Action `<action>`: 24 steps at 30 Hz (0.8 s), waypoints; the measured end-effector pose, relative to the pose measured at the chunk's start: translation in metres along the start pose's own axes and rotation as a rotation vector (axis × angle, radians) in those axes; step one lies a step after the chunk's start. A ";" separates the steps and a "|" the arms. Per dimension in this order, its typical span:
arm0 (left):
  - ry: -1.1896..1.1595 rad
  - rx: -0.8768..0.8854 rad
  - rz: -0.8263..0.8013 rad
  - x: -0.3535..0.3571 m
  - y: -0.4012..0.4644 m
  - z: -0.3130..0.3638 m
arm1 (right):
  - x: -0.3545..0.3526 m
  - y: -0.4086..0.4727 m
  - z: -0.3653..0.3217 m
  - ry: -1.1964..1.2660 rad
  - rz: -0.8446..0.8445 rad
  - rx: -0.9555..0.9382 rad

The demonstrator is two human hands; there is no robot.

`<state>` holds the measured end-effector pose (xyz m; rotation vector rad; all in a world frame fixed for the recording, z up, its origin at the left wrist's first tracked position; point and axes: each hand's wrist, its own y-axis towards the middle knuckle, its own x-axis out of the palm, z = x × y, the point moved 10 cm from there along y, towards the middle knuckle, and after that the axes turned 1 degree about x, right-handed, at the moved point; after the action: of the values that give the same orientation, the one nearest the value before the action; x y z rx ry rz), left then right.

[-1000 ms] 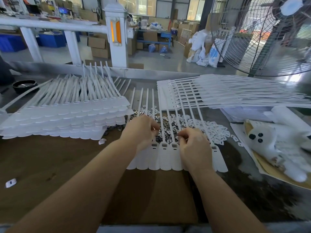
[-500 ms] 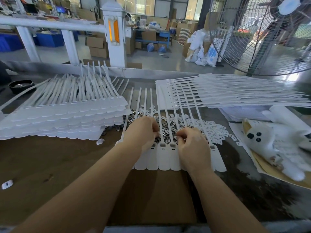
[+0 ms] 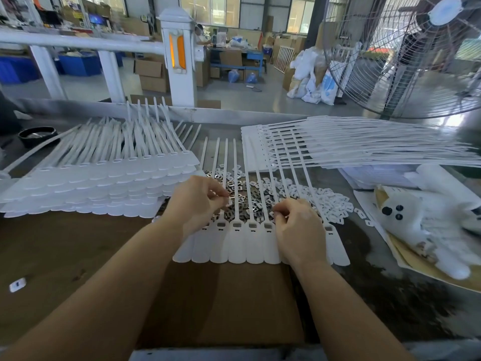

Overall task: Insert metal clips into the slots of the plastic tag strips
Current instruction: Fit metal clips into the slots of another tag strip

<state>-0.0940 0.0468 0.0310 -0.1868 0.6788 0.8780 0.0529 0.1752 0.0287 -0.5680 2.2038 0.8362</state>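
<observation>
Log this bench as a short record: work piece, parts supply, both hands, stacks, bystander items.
work piece: tag strip sheet lying flat on the brown table, tails pointing away
parts supply: loose metal clips heaped under the tails; white plastic pieces to their right
left hand: fingers curled, pinching a small part above the sheet's left slots
right hand: fingertips pinched together at the slots further right
stacks: tag strip pile at left; second pile at right
bystander items: white glove, fan
</observation>
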 end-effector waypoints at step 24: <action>0.271 -0.067 -0.376 -0.008 -0.003 -0.013 | 0.000 0.000 0.000 -0.001 0.015 -0.016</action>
<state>-0.1019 0.0343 0.0258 -0.4838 0.8334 0.5179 0.0527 0.1755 0.0283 -0.5593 2.2048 0.8629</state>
